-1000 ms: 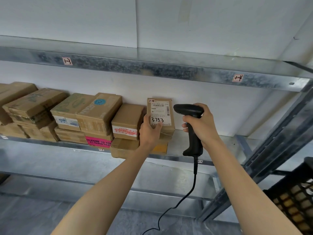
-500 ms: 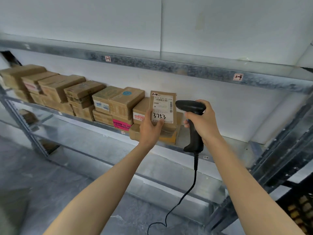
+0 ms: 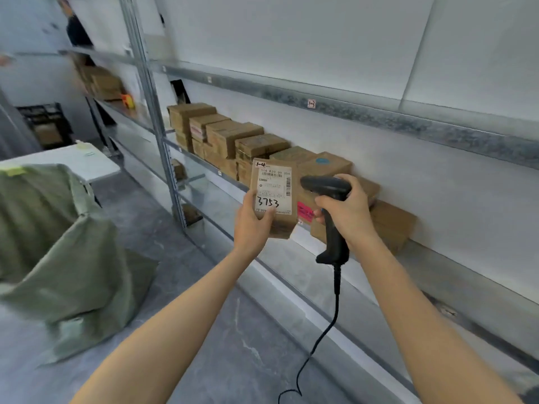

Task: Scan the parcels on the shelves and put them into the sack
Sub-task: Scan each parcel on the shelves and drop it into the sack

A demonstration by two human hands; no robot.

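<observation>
My left hand (image 3: 253, 221) grips a small brown parcel (image 3: 275, 196) from below, clear of the shelf, its white label marked 3753 facing me. My right hand (image 3: 345, 212) holds a black corded barcode scanner (image 3: 328, 189) by the handle, its head just right of the parcel. A row of brown cardboard parcels (image 3: 233, 141) lines the metal shelf (image 3: 437, 266) behind. The open green sack (image 3: 58, 243) stands on the floor at the left.
A metal upright post (image 3: 151, 112) divides the shelving. A white table (image 3: 73, 161) stands behind the sack, a black crate (image 3: 46, 123) further back. A person stands at the far top left. The scanner cable (image 3: 320, 339) hangs down between my arms over the grey floor.
The view has swung left, bringing the sack and the post into sight. My left hand has lifted the parcel off the shelf stack toward me; the scanner stays beside it.
</observation>
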